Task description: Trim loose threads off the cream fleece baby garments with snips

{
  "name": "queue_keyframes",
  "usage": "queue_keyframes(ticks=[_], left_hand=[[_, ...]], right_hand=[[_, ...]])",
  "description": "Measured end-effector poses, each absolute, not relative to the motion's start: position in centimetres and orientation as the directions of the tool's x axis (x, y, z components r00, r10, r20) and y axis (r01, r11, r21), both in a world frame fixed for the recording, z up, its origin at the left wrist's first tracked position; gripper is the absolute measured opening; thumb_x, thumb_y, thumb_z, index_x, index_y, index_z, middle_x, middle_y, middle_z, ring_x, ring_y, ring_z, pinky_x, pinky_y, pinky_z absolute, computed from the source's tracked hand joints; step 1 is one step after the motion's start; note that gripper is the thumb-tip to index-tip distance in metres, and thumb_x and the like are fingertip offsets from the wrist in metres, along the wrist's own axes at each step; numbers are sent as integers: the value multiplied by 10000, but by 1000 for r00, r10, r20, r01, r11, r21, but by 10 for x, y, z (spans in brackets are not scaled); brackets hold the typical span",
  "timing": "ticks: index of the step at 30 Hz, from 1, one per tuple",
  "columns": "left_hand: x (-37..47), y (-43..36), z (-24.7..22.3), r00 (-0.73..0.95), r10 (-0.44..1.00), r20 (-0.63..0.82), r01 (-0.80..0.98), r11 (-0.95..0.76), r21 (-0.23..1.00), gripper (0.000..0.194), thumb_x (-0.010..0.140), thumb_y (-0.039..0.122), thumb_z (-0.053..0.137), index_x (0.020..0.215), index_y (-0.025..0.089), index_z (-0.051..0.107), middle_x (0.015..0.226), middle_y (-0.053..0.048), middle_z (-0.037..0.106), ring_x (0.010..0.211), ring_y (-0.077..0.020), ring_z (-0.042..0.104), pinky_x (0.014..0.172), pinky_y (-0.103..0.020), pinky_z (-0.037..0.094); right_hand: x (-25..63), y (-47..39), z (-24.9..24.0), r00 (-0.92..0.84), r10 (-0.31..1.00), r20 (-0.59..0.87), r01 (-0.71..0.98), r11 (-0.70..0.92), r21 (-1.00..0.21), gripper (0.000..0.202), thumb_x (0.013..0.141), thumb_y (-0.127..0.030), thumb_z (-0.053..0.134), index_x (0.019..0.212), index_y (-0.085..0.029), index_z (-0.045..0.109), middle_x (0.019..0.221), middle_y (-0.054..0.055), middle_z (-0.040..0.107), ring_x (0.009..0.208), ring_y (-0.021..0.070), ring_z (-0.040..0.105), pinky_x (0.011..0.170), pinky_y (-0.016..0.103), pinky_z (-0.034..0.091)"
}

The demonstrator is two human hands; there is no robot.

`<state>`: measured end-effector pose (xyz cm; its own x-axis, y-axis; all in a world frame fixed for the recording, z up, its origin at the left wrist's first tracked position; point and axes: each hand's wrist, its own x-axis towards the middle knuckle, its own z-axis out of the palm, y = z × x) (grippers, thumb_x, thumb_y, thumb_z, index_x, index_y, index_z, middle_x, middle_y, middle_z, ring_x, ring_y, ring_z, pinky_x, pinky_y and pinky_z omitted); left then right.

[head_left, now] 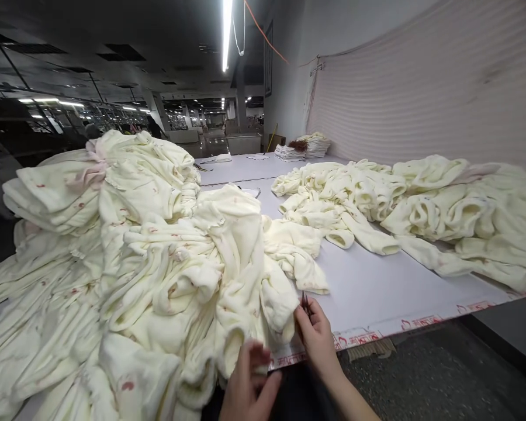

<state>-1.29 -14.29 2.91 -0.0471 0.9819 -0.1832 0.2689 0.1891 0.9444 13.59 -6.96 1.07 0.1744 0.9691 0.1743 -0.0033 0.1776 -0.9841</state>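
A large heap of cream fleece garments (158, 275) with small reddish prints covers the left side of the table. At its right edge, sleeves hang toward the table's front. My right hand (318, 336) is closed around small dark thread snips (305, 303), their pointed tips showing above the fingers. Its fingertips are beside a cream sleeve (278, 301), perhaps touching it. My left hand (249, 386) is lower, in front of an open sleeve end (231, 345). Its fingers are bent and the thumb stands apart, slightly blurred; no held object can be made out.
A second pile of cream garments (442, 204) lies along the right side of the pale table (359, 286). Folded stacks (309, 146) stand at the back near the wall. A pinkish striped cloth (421, 88) hangs on the right. Red-printed tape (425, 321) edges the table front.
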Motion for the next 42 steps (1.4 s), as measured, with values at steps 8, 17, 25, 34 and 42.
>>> queue_keyframes(ticks=[8,17,25,34,42], left_hand=[[1,-85,31,115,991,-66,-126,80,989,287,745,344,668,980,180,673,1070,-82,642,1017,-243,562,841,-307,449],[2,-76,31,397,901,-174,-559,388,733,250,827,309,622,1026,172,687,1011,-73,690,1016,-209,583,932,-322,414],[1,-71,25,413,883,-224,-542,435,719,221,839,271,611,1019,165,684,1023,-65,692,1050,-211,575,961,-334,404],[-2,-67,34,470,858,-208,-424,426,799,308,843,362,576,1039,140,659,933,-95,684,918,-230,606,835,-336,453],[-11,-65,18,27,813,581,572,-489,658,259,779,63,461,942,205,604,842,-43,564,835,-215,522,777,-358,430]], right_hand=[[146,-90,14,219,893,392,426,274,-862,152,854,-335,524,928,-204,547,833,47,604,706,167,569,486,209,453],[162,-72,38,-1,947,320,689,233,-687,81,865,-280,492,846,-235,557,823,25,589,749,180,586,615,258,461],[169,-89,52,-154,969,192,758,241,-606,254,893,-354,486,1075,-264,638,919,41,630,802,196,632,682,283,481],[168,-78,45,-32,983,182,591,165,-790,333,826,-387,578,1122,-235,589,1028,60,651,895,211,622,736,290,508],[162,-75,47,-39,983,179,521,173,-836,373,834,-345,575,1181,-218,525,887,30,602,777,177,584,698,273,481]])
